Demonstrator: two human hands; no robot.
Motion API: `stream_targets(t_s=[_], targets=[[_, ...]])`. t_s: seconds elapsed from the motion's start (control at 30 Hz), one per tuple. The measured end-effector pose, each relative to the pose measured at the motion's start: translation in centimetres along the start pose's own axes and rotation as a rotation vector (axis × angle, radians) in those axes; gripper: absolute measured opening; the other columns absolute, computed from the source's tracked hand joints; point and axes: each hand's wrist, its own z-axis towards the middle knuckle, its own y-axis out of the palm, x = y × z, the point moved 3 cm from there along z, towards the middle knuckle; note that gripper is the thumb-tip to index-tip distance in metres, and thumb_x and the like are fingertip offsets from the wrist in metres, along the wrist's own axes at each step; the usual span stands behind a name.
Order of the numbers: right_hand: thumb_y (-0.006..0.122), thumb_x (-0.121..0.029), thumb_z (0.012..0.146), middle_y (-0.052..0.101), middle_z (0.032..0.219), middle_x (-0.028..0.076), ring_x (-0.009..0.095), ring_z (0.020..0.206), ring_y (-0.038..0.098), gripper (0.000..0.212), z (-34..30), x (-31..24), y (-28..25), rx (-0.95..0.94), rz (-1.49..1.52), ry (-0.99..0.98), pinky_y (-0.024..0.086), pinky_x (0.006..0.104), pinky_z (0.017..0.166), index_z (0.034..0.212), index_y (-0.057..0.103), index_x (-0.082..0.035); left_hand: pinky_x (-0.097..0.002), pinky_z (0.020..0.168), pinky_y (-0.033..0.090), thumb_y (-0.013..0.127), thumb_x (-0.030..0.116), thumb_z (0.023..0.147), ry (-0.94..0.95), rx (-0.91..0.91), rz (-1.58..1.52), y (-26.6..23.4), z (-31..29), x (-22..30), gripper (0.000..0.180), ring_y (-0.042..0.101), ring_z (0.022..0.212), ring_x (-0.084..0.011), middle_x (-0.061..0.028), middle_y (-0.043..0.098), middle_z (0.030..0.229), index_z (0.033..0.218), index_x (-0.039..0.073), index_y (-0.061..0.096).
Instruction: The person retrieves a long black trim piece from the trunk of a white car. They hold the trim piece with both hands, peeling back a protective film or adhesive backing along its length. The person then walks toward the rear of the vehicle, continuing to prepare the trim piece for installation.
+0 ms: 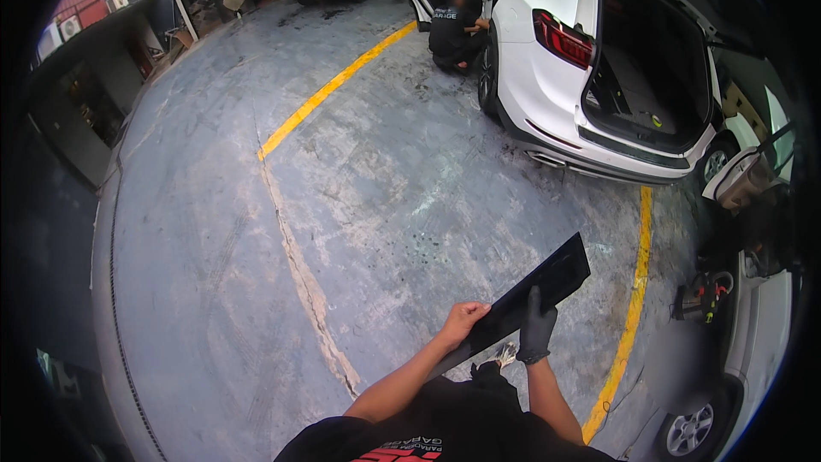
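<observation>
A long, flat black panel [510, 311] is held in front of my body, slanting up to the right, with its far end cut at an angle. My bare left hand [464, 322] is closed on its left edge, thumb and fingers pinched together. On the opposite edge, my right hand [537, 330] in a black glove grips the panel, one digit laid along its upper face. The fingers beneath the panel are hidden. Below it, part of a shoe [507, 353] shows on the floor.
Ahead to the right stands a white car [534, 60] with its tailgate raised and a door open. A person [451, 34] in black crouches beside its rear wheel. Yellow lines [329, 92] mark the worn floor. Another vehicle [764, 325] and a tool bag [706, 298] are at right.
</observation>
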Motion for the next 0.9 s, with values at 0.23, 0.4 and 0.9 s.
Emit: stream_targets(t_s=[0.23,0.4,0.9], targets=[[0.062,-0.033,0.102,0.071,0.094,0.009,0.014,0.082,0.061,0.043,0.4,1.3,-0.7,0.058,-0.015,-0.014,0.048,0.0344,0.075,0.102,0.069,0.009,-0.0244,0.070,0.047,0.058,0.032,0.104,-0.002,0.197,-0.203,-1.7,-0.2,-1.4,0.036,0.060,0.076,-0.0062,0.0003,0.069,0.083,0.091,0.001,0.071],[0.062,-0.032,0.102,0.071,0.094,0.007,0.013,0.083,0.060,0.039,0.8,2.0,-1.1,0.057,0.012,-0.057,0.048,0.0340,0.076,0.101,0.069,0.007,-0.0295,0.066,0.048,0.057,0.036,0.102,0.104,0.307,0.166,-2.2,-0.2,-1.5,0.043,0.061,0.068,-0.0124,-0.0055,0.067,0.073,0.084,0.000,0.070],[0.065,-0.026,0.100,0.073,0.109,0.005,0.013,0.099,0.064,0.032,0.6,0.9,-1.7,0.011,0.009,-0.042,0.049,0.0304,0.085,0.115,0.069,0.002,-0.0390,0.060,0.048,0.069,0.029,0.094,0.095,0.340,0.934,-4.5,-0.3,4.4,0.032,0.066,0.063,-0.0254,-0.0127,0.069,0.072,0.080,0.001,0.071]])
